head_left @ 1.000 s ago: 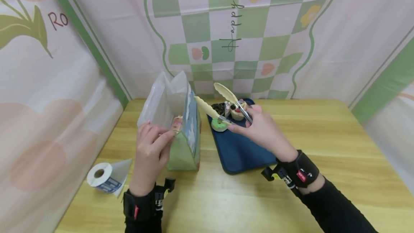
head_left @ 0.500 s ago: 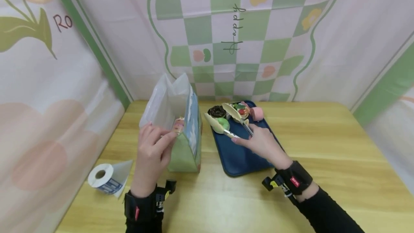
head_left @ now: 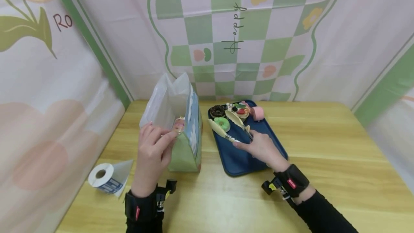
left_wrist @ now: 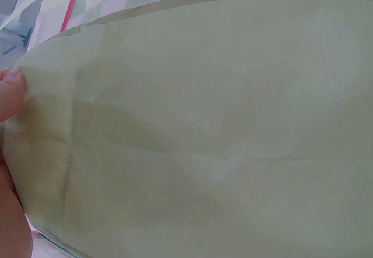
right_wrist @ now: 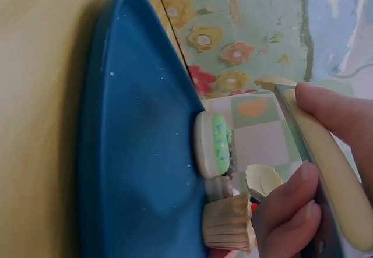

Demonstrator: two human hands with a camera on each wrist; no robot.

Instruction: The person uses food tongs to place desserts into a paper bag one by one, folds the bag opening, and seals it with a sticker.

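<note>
My left hand (head_left: 152, 151) pinches the near edge of an upright paper bag (head_left: 183, 155), whose green side fills much of the left wrist view. Inside the bag's open mouth a pinkish item (head_left: 179, 124) shows in part. In my right hand (head_left: 264, 147) I grip metal tongs with cream-coloured tips (head_left: 235, 118), spread apart over the tray. A green-iced doughnut (head_left: 221, 123) lies close to the tips; the right wrist view shows it as a green-topped doughnut (right_wrist: 212, 144) beside a fluted cupcake (right_wrist: 226, 223). Behind it sits a dark chocolate doughnut (head_left: 217, 111).
The dark blue tray (head_left: 240, 159) also holds a fruit-topped cake (head_left: 242, 112) and a pink cylindrical piece (head_left: 257, 113) at its far right edge. A roll of labels (head_left: 101, 176) stands at the left of the wooden table (head_left: 326, 154). A patterned curtain hangs behind.
My right hand has brought the tongs down and to the right, from near the bag's edge to low over the tray. My left hand stays at the bag.
</note>
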